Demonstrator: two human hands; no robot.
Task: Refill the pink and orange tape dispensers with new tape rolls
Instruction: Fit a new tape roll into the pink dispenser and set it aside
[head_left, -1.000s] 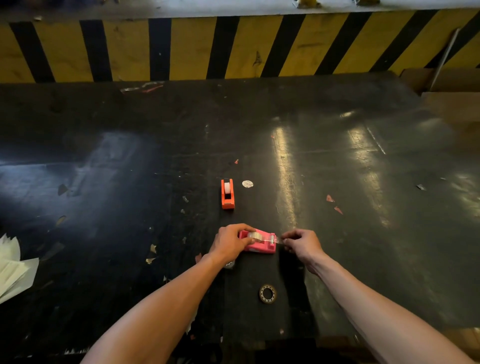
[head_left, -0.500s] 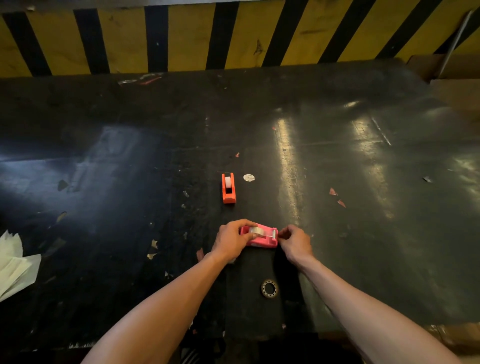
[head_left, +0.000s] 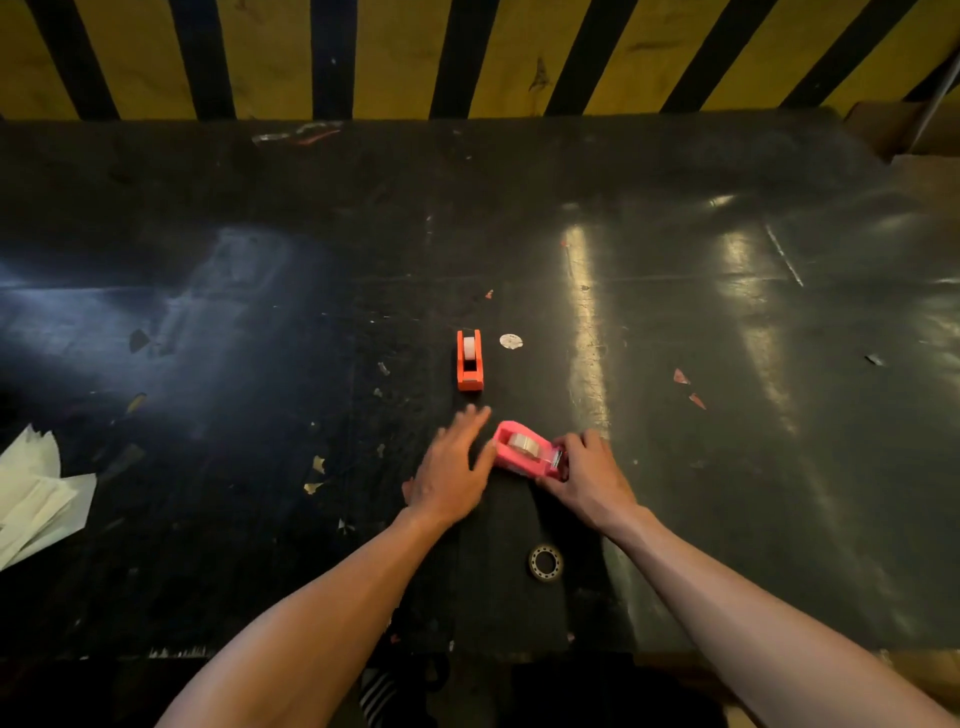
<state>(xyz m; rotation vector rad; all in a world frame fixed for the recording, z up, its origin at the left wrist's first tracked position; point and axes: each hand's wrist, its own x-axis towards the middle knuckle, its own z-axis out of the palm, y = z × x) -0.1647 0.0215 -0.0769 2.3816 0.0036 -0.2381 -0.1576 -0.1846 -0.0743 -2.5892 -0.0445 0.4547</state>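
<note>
A pink tape dispenser (head_left: 511, 451) with a clear tape roll (head_left: 524, 445) in it lies on the dark table (head_left: 727, 415) near the front edge. My right hand (head_left: 589, 478) grips its cutter end. My left hand (head_left: 451, 470) is blurred, fingers spread, just off the dispenser's left end and holding nothing. An orange tape dispenser (head_left: 470, 360) with a white roll in it stands a little farther back, apart from both hands.
An empty tape core ring (head_left: 545, 562) lies near the front edge between my forearms. White paper sheets (head_left: 36, 493) sit at the left edge. A small white disc (head_left: 511, 341) lies right of the orange dispenser. A yellow-and-black striped wall (head_left: 415, 57) backs the table.
My left hand has let go of the pink dispenser and spread open, moving up and left. My right hand has closed on the cutter end, and the dispenser has turned slightly.
</note>
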